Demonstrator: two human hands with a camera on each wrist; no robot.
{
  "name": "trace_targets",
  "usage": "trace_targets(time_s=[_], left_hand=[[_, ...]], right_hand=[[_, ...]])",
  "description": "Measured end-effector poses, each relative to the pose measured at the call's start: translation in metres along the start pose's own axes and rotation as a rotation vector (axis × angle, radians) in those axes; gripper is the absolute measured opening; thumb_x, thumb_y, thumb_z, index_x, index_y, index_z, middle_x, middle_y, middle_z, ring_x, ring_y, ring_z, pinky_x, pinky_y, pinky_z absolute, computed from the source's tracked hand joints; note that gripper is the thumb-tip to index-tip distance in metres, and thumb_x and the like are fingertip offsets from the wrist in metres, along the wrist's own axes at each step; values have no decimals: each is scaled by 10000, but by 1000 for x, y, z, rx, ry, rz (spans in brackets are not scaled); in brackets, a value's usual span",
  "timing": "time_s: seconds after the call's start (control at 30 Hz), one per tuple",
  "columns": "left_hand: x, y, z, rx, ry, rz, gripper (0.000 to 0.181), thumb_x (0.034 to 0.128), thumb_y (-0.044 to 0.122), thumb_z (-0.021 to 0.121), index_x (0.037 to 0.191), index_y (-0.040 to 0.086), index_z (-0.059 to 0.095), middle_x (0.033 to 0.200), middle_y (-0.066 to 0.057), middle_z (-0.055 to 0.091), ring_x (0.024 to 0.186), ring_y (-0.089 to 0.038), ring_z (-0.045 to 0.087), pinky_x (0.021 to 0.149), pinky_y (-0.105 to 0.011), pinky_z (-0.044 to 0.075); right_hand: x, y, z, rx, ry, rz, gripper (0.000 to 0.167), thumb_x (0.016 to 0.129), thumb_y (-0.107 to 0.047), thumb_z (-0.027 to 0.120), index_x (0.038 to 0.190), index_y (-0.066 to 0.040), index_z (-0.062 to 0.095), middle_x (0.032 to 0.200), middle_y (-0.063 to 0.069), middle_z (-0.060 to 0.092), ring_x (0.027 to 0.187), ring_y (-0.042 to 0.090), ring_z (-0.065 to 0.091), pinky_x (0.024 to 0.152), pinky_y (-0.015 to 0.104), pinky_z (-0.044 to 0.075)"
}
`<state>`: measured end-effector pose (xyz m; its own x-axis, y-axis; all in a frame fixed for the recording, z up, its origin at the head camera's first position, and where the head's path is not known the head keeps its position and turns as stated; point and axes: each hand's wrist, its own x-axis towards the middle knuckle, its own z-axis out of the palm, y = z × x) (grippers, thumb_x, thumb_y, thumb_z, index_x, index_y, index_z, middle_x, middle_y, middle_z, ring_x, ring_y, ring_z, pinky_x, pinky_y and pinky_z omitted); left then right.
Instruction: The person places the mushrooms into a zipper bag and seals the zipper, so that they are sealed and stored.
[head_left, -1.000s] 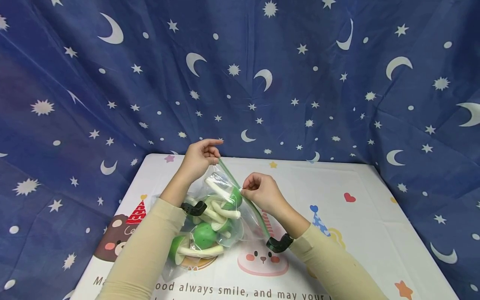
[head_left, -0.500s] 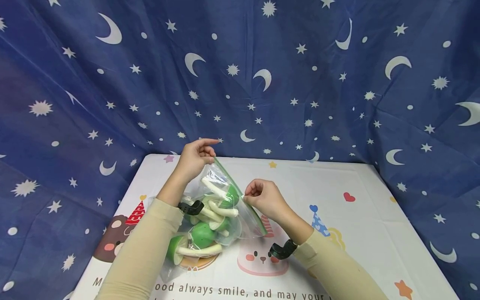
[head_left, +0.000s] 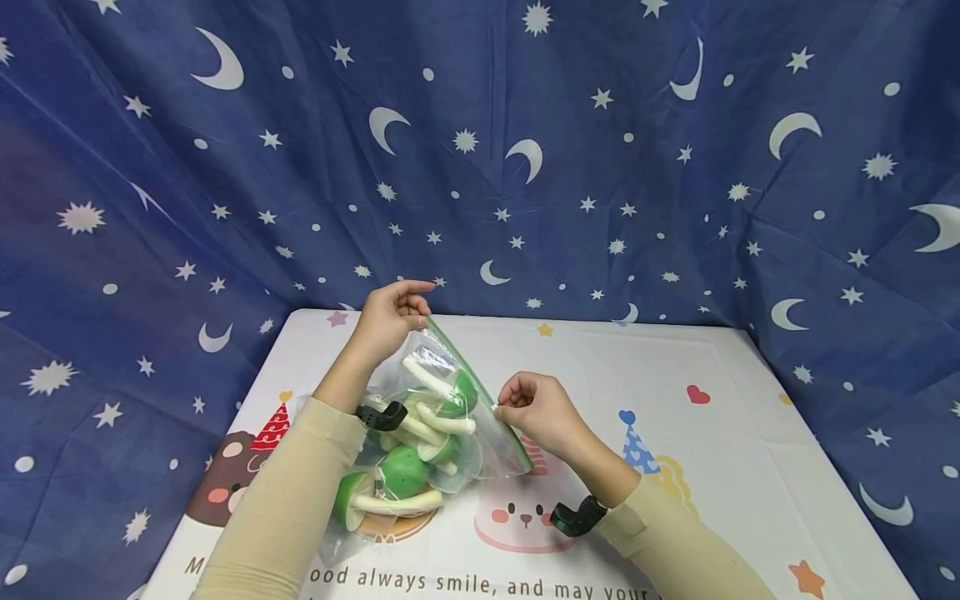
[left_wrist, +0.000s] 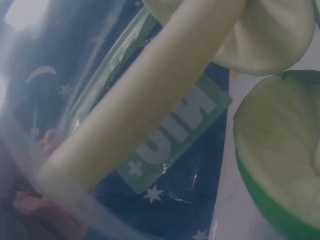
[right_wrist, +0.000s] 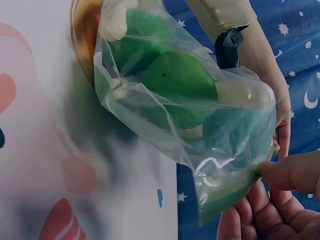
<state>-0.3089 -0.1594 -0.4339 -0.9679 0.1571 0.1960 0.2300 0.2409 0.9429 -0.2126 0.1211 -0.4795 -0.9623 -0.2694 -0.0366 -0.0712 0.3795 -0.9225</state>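
Observation:
A clear zip bag (head_left: 491,457) with a green top strip holds several green-capped mushrooms (head_left: 405,472) with pale stems, perhaps toys. My left hand (head_left: 390,320) pinches the upper corner of the strip between thumb and fingers. Lower along the same strip, the thumb and fingertips of my right hand (head_left: 540,413) pinch a small white slider (head_left: 495,407). In the left wrist view a pale stem (left_wrist: 140,100) crosses in front, and my left fingers show blurred through the plastic. The right wrist view has my right thumb (right_wrist: 292,172) pressed on the edge of the bag (right_wrist: 225,192).
A white printed cloth (head_left: 705,467) with cartoon animals and lettering covers the table. Behind it and at both sides hangs a dark blue curtain (head_left: 450,167) with moons and stars. A black wrist camera (head_left: 577,517) is strapped to the right wrist, another (head_left: 382,415) to the left.
My right hand has slid down and to the right along the green strip, with the white slider in its pinch. The left hand and bag shifted slightly left, then stayed nearly still.

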Motion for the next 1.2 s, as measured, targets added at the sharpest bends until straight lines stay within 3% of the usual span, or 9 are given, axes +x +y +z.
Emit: trace_targets(time_s=[0.37,0.73,1.2], left_hand=[[2,-4,-3,6,6,-22,523,924,-174,692,1409,19,675,987,-173,682,827,-122,660,731,-160,581],[0,-7,-4,18,42,-42,504,934,-175,672,1400,19,679,1013,-184,674,835,-128,646,740,-153,581],[2,-11,-1,2,48,-66,498,933,-179,670,1387,26,690,990,-149,670,839,-149,649,733,-167,594]], right_hand=[[-16,9,-6,45,3,25,122,871,-16,816,916,-23,703,804,73,667,731,175,606,615,221,519],[-33,15,-13,20,-15,49,110,871,-13,788,917,-52,696,810,61,674,728,185,622,626,259,579],[-50,30,-19,32,-14,73,152,868,9,793,953,-34,675,849,73,660,753,169,596,621,206,507]])
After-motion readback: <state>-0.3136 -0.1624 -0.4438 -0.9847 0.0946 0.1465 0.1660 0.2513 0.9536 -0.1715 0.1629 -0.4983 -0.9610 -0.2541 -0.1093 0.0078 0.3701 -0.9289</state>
